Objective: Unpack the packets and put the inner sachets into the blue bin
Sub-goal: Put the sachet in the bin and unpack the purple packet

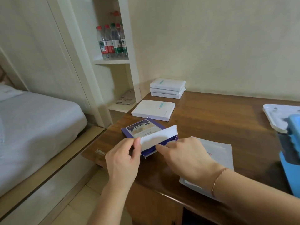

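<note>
Your left hand pinches the purple packet's flap, right hand fingers reaching inside (grip hidden); four white packets wait unopened, blue bin at the desk's right edge.

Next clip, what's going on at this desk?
A person is opening a purple box on the wooden desk. The left hand pinches its white flap while the right hand steadies the box. White boxes wait behind; flat sachets lie under the right wrist, short of the blue bin.
</note>
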Tool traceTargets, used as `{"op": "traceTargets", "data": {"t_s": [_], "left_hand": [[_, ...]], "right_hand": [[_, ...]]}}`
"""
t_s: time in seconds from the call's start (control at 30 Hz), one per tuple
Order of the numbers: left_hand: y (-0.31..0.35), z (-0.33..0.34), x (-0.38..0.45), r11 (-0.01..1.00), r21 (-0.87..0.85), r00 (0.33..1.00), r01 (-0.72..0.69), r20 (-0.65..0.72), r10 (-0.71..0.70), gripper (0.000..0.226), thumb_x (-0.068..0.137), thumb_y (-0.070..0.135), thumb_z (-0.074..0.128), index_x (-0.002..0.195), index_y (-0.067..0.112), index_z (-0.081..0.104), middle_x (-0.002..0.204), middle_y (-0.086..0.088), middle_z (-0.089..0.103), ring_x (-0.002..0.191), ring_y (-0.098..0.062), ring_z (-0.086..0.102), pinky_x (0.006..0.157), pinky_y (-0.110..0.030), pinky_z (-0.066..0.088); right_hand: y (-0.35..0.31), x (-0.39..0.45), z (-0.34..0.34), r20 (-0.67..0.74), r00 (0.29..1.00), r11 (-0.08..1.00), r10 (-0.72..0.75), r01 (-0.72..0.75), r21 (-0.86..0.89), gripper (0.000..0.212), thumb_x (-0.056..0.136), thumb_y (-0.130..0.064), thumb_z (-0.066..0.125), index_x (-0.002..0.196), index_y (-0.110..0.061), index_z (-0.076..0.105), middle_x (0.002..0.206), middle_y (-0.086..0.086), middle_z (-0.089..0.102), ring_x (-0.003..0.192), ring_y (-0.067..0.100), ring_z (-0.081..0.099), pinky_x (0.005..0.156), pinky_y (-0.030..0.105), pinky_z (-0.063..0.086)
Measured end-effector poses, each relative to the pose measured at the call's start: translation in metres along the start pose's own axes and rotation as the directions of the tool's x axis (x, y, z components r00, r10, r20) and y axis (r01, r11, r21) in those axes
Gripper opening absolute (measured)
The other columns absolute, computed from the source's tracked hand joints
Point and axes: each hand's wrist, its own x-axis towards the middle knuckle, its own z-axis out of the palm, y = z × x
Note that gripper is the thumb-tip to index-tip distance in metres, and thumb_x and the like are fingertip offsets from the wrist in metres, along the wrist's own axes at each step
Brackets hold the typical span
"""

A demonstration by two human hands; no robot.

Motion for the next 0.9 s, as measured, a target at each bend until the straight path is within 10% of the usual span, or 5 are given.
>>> {"op": "traceTargets", "data": {"t_s": [0.2,0.37,0.6,0.9], "left_hand": [[-0.004,-0.006,0.01,1.0,0.001,0.999,0.022,-0.036,-0.022,0.058,0.102,0.049,0.037,0.083,0.004,0.069,0.088,-0.01,0.075,0.088,-0.002,0.062,0.057,-0.003,0.043],[-0.005,-0.006,0.012,0.999,0.045,0.999,-0.015,-0.037,0.016,0.058,0.101,0.048,0.037,0.079,0.005,0.069,0.083,-0.009,0.074,0.077,-0.006,0.068,0.054,-0.004,0.039],[-0.008,-0.006,0.007,0.996,0.085,1.0,-0.012,0.005,0.012,0.044,0.097,0.039,0.047,0.078,0.006,0.07,0.081,-0.007,0.074,0.072,-0.014,0.072,0.05,-0.011,0.047],[-0.006,-0.003,0.001,0.994,0.068,0.996,-0.084,0.006,0.084,0.056,0.103,0.043,0.038,0.073,0.006,0.067,0.079,-0.005,0.073,0.073,-0.012,0.07,0.058,-0.003,0.035]], "right_hand": [[-0.002,0.012,0.001,0.026,1.0,0.997,0.008,-0.005,-0.081,0.047,0.073,-0.016,0.075,0.117,-0.011,0.062,0.055,0.002,0.059,0.039,0.027,0.027,0.042,0.023,0.004],[-0.003,0.014,0.004,0.031,0.999,1.0,0.008,-0.008,-0.01,0.033,0.098,-0.022,0.051,0.128,-0.013,0.043,0.095,0.008,0.067,0.071,0.031,0.058,0.052,0.031,0.032],[0.003,0.004,0.008,-0.15,0.988,0.999,-0.03,0.033,0.014,0.039,0.052,-0.016,0.088,0.06,-0.02,0.05,0.04,-0.004,0.034,0.038,0.019,0.018,0.048,0.018,-0.002],[0.005,-0.045,0.014,-0.354,0.935,0.996,-0.026,0.053,0.066,0.024,0.068,-0.018,0.08,0.065,-0.022,0.056,0.059,-0.004,0.054,0.047,0.018,0.047,0.039,0.027,0.036]]}}
